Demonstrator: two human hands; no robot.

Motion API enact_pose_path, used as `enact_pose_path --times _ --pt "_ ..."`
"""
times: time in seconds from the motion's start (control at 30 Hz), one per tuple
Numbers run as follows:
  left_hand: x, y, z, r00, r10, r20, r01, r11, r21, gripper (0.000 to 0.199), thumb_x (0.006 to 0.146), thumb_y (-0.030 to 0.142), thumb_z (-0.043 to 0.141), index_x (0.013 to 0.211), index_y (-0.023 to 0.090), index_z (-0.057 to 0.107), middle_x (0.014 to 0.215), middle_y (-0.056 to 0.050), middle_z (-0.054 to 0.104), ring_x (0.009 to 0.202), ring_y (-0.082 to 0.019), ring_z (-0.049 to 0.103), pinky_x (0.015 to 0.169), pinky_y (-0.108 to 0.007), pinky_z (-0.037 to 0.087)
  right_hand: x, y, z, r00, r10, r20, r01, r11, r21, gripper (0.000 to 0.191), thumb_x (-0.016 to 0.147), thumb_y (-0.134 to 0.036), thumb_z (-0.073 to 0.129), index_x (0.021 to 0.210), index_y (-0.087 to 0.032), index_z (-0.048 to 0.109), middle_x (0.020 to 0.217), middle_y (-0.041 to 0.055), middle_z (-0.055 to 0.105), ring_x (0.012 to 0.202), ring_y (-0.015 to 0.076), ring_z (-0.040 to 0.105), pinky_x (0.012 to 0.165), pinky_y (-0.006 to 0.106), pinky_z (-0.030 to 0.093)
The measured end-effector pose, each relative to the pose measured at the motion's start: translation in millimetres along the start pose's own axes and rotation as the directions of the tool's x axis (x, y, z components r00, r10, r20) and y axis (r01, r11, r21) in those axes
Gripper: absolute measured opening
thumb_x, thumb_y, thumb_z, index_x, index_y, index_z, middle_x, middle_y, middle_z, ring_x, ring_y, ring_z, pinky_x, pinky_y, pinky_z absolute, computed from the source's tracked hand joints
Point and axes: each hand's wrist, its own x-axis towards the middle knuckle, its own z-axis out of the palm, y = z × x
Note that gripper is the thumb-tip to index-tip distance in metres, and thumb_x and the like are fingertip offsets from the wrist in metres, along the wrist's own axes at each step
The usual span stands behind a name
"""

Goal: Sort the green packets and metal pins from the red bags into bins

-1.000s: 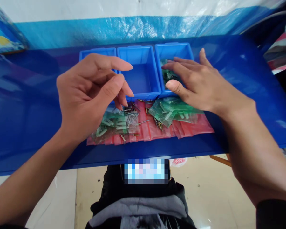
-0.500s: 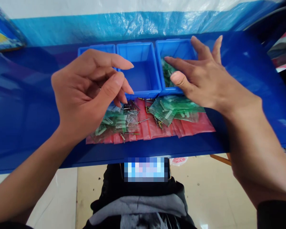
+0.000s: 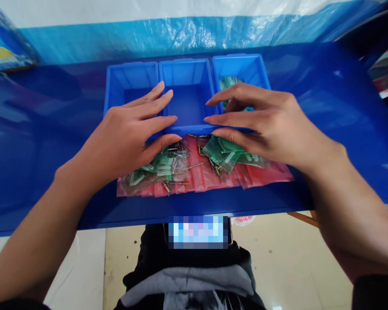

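My left hand (image 3: 126, 131) hovers over the near side of the left blue bin (image 3: 132, 74) and the middle blue bin (image 3: 185, 73), its fingers apart and holding nothing. Above the front of the right blue bin (image 3: 242, 68) is my right hand (image 3: 261, 114), also with spread fingers and nothing in them. Green see-through bags (image 3: 229, 82) lie inside that right bin. In front of the bins, pink plastic bags (image 3: 265, 174) carry a green bag of small parts (image 3: 224, 153) on the right and a clear-green bag (image 3: 170, 168) on the left. Loose rivets (image 3: 195, 165) are scattered between them.
The bins stand side by side on a blue table (image 3: 35, 150). Behind it hangs a blue and white sheet (image 3: 181, 32). A picture panel (image 3: 4, 47) is at the far left. A phone with a blurred screen (image 3: 198, 232) rests below the table's front edge.
My left hand has uncurled from a loose pinch and lowered toward the bins. My right hand has moved slightly down and left, its fingers now pointing left.
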Motion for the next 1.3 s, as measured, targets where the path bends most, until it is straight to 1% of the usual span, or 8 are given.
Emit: enact_pose_path --times 0.2,0.3,0.43,0.57,0.87,1.1,1.23,1.3 --pt "-3 -2 -7.1 0.999 0.013 -0.034 -0.015 0.998 -0.063 0.027 0.107 0.029 0.069 0.132 0.035 0.077 0.149 0.001 0.071 0.139 -0.03 0.071 0.114 -0.05 0.069 2 -6 -1 0.997 -0.015 -0.075 0.016 1.0 0.019 0.024 0.113 -0.04 0.058 0.121 -0.031 0.079 0.137 0.0093 0.074 0.125 0.03 0.072 0.102 0.054 0.061" --pt "-2 0 -6.7 0.999 0.015 -0.036 -0.017 0.999 -0.043 0.026 0.107 0.023 0.067 0.128 0.03 0.079 0.142 -0.002 0.075 0.135 -0.03 0.074 0.112 -0.048 0.07 4 -15 -6 0.983 -0.146 -0.109 0.152 0.987 0.049 0.02 0.106 -0.046 0.07 0.12 -0.032 0.078 0.128 0.0068 0.078 0.114 0.0297 0.072 0.099 0.054 0.059" --pt "-1 3 -5.0 0.998 0.017 -0.065 -0.02 0.999 -0.045 0.022 0.106 0.025 0.068 0.124 0.027 0.08 0.139 -0.003 0.077 0.132 -0.031 0.075 0.111 -0.049 0.07 3 -23 -4 0.955 -0.295 0.03 0.29 0.952 0.1 0.039 0.103 -0.048 0.075 0.132 -0.021 0.074 0.125 0.0088 0.078 0.11 0.0286 0.067 0.097 0.05 0.059" --pt "0 4 -3.2 0.997 -0.048 -0.059 0.04 0.991 -0.128 0.022 0.103 0.025 0.07 0.121 0.028 0.082 0.14 -0.003 0.077 0.134 -0.034 0.074 0.115 -0.054 0.067 2 -26 0 0.95 -0.297 0.098 0.292 0.954 0.06 0.032 0.11 -0.038 0.065 0.137 -0.022 0.072 0.125 0.0087 0.079 0.108 0.0264 0.07 0.091 0.047 0.059" --pt "-1 0 -0.4 0.999 -0.008 -0.05 0.006 0.999 -0.038 0.02 0.103 0.028 0.068 0.118 0.03 0.081 0.139 -0.002 0.077 0.134 -0.035 0.074 0.106 -0.054 0.071 2 -26 1 0.954 -0.297 -0.035 0.298 0.953 0.059 0.02 0.107 -0.013 0.06 0.12 -0.023 0.071 0.109 0.0053 0.081 0.096 0.0213 0.075 0.082 0.039 0.063" --pt "-2 2 2.2 0.991 0.005 -0.13 0.01 0.994 0.11 0.031 0.103 0.029 0.07 0.133 0.033 0.075 0.131 0.0 0.081 0.126 -0.029 0.078 0.094 -0.04 0.069 1 -29 -3 0.941 -0.186 -0.284 0.216 0.974 0.076 0.028 0.099 -0.001 0.062 0.106 -0.026 0.073 0.105 0.003 0.078 0.098 0.0199 0.077 0.083 0.04 0.065" --pt "-2 0 2.7 0.98 0.052 -0.19 -0.017 0.984 0.18 0.033 0.102 0.032 0.072 0.135 0.032 0.073 0.129 0.0 0.081 0.119 -0.026 0.08 0.084 -0.036 0.065 -1 -26 -7 0.964 -0.238 -0.118 0.224 0.967 -0.118 0.015 0.107 -0.027 0.063 0.12 -0.029 0.071 0.094 0.0 0.077 0.087 0.0197 0.074 0.074 0.038 0.062" --pt "-2 -2 3.7 0.984 0.002 -0.176 0.021 0.991 0.132 0.03 0.102 0.034 0.074 0.131 0.032 0.075 0.131 0.0 0.081 0.12 -0.026 0.079 0.087 -0.037 0.065 -3 -26 -7 0.962 -0.273 -0.017 0.26 0.932 -0.252 0.027 0.108 -0.039 0.062 0.129 -0.025 0.07 0.092 0.002 0.078 0.087 0.0242 0.073 0.069 0.041 0.059"
